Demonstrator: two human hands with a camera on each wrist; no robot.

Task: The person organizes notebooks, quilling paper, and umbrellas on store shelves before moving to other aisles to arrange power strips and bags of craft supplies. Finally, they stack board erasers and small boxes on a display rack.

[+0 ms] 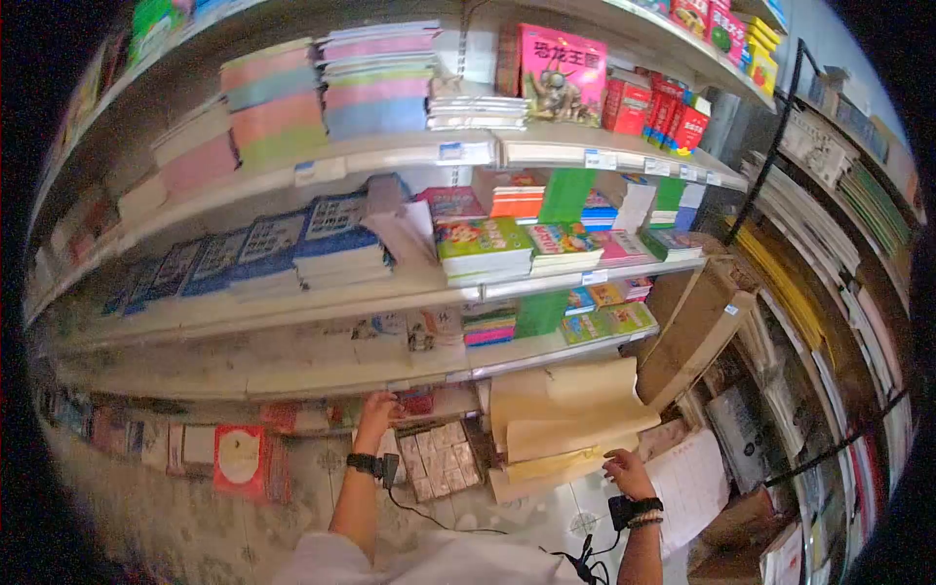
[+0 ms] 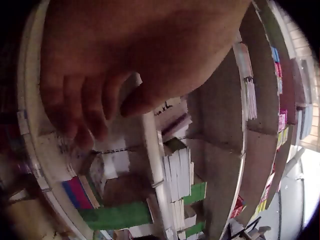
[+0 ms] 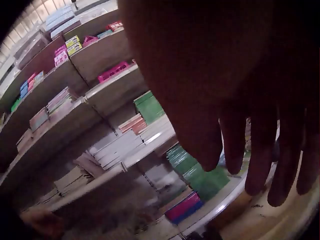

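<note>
My left hand [image 1: 376,417] reaches toward the front edge of the lowest shelf [image 1: 224,375], near a wrapped bundle of small boxes [image 1: 439,460] on the floor. In the left wrist view its fingers [image 2: 92,107] bend loosely with nothing between them. My right hand [image 1: 630,475] hovers by the lower right edge of large brown paper sheets [image 1: 565,409]. The right wrist view shows its fingers [image 3: 260,165] dark, extended and slightly apart, holding nothing. A thin stack of books [image 1: 463,327] and a green divider [image 1: 539,314] stand on the low shelf between the hands.
Shelves above carry blue books [image 1: 336,229], green-covered books [image 1: 483,244] and tall paper stacks [image 1: 380,78]. A cardboard box [image 1: 697,341] and a dark rack [image 1: 780,146] border the right. A red book [image 1: 239,458] stands low at left. Cables [image 1: 585,561] hang near the right wrist.
</note>
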